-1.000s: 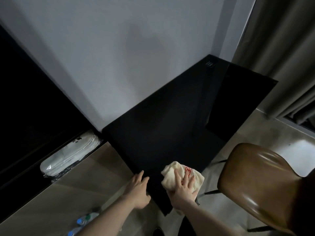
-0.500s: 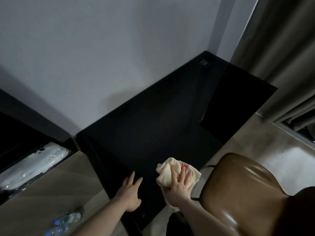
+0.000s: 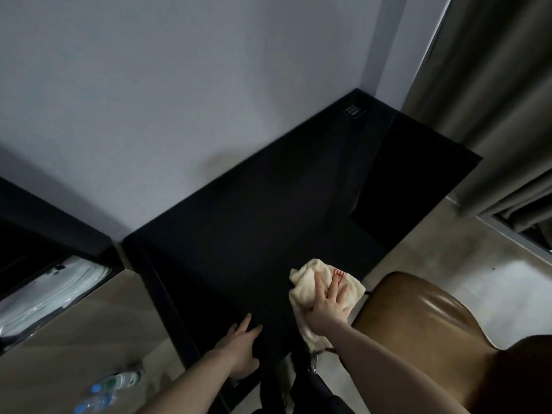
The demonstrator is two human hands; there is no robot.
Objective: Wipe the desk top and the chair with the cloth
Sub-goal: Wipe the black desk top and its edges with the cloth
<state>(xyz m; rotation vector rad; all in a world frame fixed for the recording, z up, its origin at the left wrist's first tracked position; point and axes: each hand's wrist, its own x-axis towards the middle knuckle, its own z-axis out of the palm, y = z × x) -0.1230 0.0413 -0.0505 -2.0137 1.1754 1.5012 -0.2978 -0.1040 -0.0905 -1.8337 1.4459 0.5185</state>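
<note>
A black desk top [image 3: 268, 210] runs along the grey wall into the far corner. A cream cloth [image 3: 310, 282] with red lettering lies bunched on the desk's near right edge, partly hanging over it. My right hand [image 3: 328, 306] presses flat on the cloth, fingers spread. My left hand [image 3: 242, 348] rests flat on the desk's near edge, to the left of the cloth, holding nothing. A brown leather chair [image 3: 418, 321] stands just right of the desk, its seat close to my right forearm.
A low wooden surface [image 3: 59, 348] adjoins the desk on the left, with plastic bottles [image 3: 110, 386] on it. White wrapped items [image 3: 53, 291] sit in a dark recess behind it. Grey curtains [image 3: 493, 100] hang at the right over pale floor [image 3: 478, 279].
My right hand has slid the cloth a little to the right along the desk's near edge. My left hand stays on the edge. My head has turned left.
</note>
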